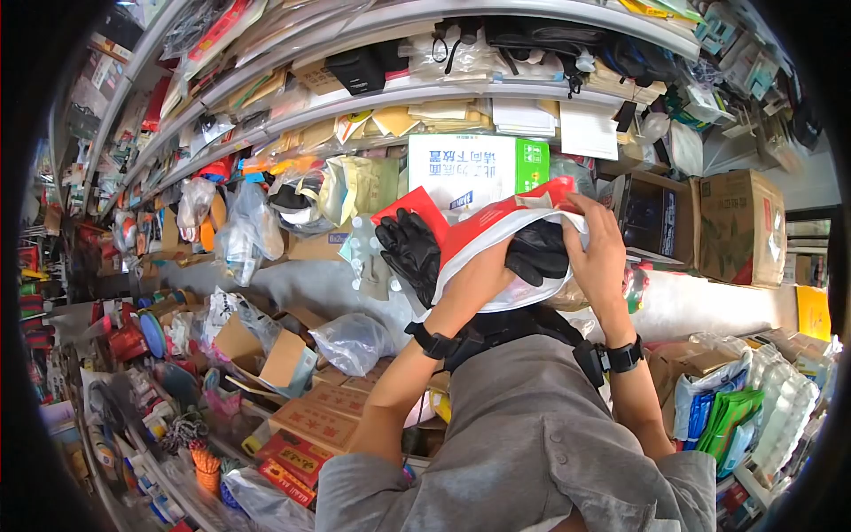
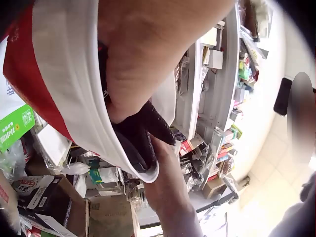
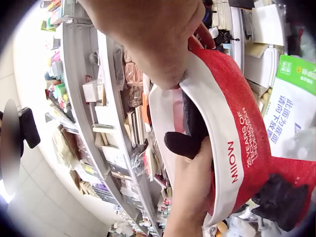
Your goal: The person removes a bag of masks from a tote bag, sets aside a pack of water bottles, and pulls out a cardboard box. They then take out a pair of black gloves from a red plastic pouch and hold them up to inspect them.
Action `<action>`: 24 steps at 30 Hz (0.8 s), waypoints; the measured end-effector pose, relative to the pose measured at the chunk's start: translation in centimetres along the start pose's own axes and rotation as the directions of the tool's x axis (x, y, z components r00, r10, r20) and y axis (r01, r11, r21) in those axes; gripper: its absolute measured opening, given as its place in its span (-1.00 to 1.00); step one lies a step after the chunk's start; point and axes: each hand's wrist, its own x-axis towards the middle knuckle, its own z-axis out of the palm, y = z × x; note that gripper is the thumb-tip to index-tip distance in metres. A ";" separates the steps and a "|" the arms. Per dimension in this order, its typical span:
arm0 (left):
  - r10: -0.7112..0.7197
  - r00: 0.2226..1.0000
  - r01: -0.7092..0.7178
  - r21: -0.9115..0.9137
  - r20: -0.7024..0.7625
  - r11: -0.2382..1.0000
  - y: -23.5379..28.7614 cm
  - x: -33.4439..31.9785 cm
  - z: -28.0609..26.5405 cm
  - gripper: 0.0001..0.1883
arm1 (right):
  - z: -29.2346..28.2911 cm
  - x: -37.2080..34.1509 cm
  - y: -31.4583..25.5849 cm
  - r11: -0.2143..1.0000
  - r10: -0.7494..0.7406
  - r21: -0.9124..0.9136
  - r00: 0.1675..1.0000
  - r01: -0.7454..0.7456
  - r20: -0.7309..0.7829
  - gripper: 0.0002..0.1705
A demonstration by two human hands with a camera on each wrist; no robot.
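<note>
A red and white bag point(image 1: 510, 222) with printed lettering is held up in front of the body, its white-rimmed mouth spread wide. My right hand point(image 1: 596, 248) grips the rim on the right, fingers curled over the edge, as the right wrist view shows. My left hand point(image 1: 483, 273) reaches into the mouth from the left, its fingers hidden inside; I cannot tell whether they grasp anything. Right by it, a black glove point(image 1: 538, 251) shows in the opening. Another black glove point(image 1: 410, 248) lies to the left of the bag, over a red piece point(image 1: 415, 211).
Behind the bag stands a white and green carton point(image 1: 479, 164), with crowded shelves point(image 1: 372, 97) above. Brown cardboard boxes point(image 1: 740, 226) are at the right. Plastic bags point(image 1: 353, 344) and cartons fill the lower left, and green packets point(image 1: 729, 421) lie at the lower right.
</note>
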 end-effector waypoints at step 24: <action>-0.518 0.819 -0.356 -0.926 -0.247 -0.122 -5.5 -1.6 -6.3 -0.31 | 1.7 -1.3 8.5 0.817 0.497 0.173 0.825 -0.549 0.270 -0.67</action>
